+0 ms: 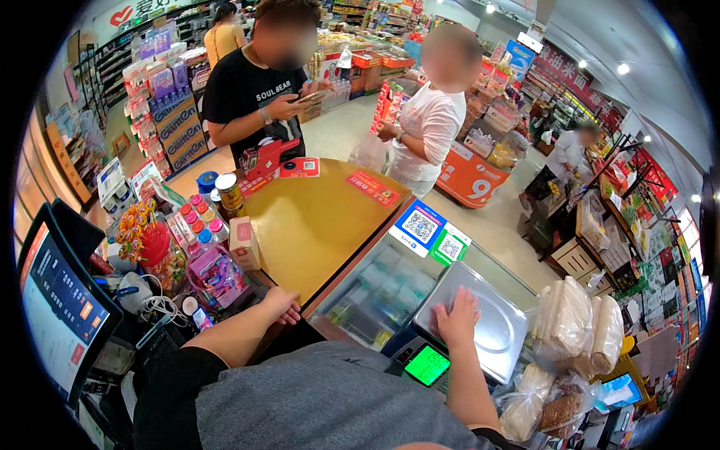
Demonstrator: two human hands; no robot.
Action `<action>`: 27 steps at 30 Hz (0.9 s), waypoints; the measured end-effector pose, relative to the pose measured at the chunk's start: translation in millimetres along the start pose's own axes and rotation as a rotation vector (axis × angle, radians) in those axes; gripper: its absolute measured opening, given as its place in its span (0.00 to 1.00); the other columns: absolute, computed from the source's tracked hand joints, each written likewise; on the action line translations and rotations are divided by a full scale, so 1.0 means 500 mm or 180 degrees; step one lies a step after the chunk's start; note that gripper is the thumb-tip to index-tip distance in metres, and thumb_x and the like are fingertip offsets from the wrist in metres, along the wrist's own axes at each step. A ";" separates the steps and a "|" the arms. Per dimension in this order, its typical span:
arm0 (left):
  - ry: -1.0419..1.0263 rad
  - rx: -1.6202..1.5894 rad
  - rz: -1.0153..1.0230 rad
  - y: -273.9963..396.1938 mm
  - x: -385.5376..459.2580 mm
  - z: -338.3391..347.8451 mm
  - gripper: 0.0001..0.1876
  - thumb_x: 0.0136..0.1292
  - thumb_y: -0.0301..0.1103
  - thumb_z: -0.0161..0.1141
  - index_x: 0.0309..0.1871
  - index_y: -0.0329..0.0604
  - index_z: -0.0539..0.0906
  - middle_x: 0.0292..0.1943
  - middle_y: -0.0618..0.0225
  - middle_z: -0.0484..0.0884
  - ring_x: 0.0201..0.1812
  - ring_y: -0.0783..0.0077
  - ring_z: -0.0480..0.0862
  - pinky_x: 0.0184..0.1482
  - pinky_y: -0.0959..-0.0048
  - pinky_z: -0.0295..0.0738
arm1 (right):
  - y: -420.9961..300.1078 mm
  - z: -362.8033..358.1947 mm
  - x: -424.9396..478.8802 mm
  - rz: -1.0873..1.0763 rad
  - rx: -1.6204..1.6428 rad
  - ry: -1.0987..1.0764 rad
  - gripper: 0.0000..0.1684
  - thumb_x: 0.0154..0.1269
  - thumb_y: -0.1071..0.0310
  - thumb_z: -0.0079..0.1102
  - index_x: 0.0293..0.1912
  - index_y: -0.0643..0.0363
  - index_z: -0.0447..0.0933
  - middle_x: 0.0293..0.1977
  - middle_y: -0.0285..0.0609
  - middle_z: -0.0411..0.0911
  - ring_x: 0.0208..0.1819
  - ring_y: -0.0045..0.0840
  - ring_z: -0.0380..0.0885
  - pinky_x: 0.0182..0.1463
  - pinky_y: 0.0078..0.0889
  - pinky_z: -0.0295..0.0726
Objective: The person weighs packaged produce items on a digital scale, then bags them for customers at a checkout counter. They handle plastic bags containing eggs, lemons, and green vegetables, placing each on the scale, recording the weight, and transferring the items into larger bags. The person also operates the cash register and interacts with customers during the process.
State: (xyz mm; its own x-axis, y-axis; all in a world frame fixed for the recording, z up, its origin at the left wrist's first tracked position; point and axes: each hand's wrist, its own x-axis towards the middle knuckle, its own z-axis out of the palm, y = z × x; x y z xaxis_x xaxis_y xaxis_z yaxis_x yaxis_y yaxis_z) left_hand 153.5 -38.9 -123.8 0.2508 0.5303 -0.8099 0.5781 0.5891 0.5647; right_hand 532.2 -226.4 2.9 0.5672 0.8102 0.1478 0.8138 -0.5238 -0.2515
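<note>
My right hand [458, 320] lies palm down on the steel pan of a digital weighing scale [500, 332], fingers spread and holding nothing. The scale's lit green display [427, 364] faces me. At the near corner of a yellow counter [315, 219], my left hand [283, 305] rests by the edge, thumb apart from the fingers, with nothing visible in it. Beside that hand stand a pink plastic tub of small packets [218, 275] and a small cardboard box [244, 243]. A glass-topped display case [377, 287] lies between my hands.
Two people stand across the counter, one holding a phone [309, 97]. Payment code cards [419, 225] lie on the glass. A monitor [67, 309] and a lollipop stand [138, 230] are at left. Rolls of plastic bags [565, 318] and bagged goods [526, 399] sit right of the scale.
</note>
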 end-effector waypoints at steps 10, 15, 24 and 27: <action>0.0111 -0.0012 -0.0025 0.009 -0.031 0.001 0.26 0.68 0.54 0.43 0.40 0.36 0.79 0.30 0.57 0.87 0.24 0.62 0.86 0.23 0.66 0.76 | -0.106 -0.068 -0.011 -0.1589 0.0624 0.1426 0.26 0.59 0.61 0.62 0.56 0.59 0.75 0.60 0.54 0.72 0.64 0.50 0.68 0.66 0.52 0.64; 0.0056 -0.0080 -0.0050 0.012 -0.032 0.004 0.26 0.68 0.53 0.44 0.39 0.36 0.79 0.30 0.56 0.86 0.24 0.62 0.86 0.23 0.68 0.76 | -0.013 -0.001 -0.018 -0.0902 0.0060 0.0781 0.17 0.62 0.56 0.58 0.22 0.54 0.77 0.23 0.46 0.79 0.27 0.44 0.79 0.30 0.48 0.75; -0.0035 -0.0049 -0.0088 0.007 0.000 0.004 0.27 0.68 0.57 0.44 0.39 0.38 0.79 0.30 0.57 0.86 0.24 0.62 0.86 0.24 0.68 0.75 | -0.001 0.020 -0.035 -0.0571 -0.0168 0.0282 0.22 0.62 0.50 0.56 0.21 0.56 0.77 0.22 0.49 0.79 0.27 0.46 0.79 0.29 0.49 0.76; 0.0040 -0.0057 0.0005 -0.008 0.004 0.002 0.28 0.68 0.59 0.44 0.39 0.38 0.79 0.30 0.57 0.86 0.24 0.62 0.85 0.23 0.68 0.74 | 0.001 0.036 -0.034 -0.0681 0.0020 0.0454 0.21 0.61 0.50 0.56 0.21 0.55 0.77 0.22 0.48 0.79 0.26 0.46 0.79 0.29 0.49 0.76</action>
State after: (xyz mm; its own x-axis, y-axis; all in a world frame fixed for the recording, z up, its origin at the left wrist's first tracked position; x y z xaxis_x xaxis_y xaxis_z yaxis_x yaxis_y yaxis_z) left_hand 152.6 -40.7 -127.8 0.2418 0.5387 -0.8070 0.5636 0.5991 0.5688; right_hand 520.7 -235.7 -16.9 0.3946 0.8569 0.3316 0.9167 -0.3424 -0.2060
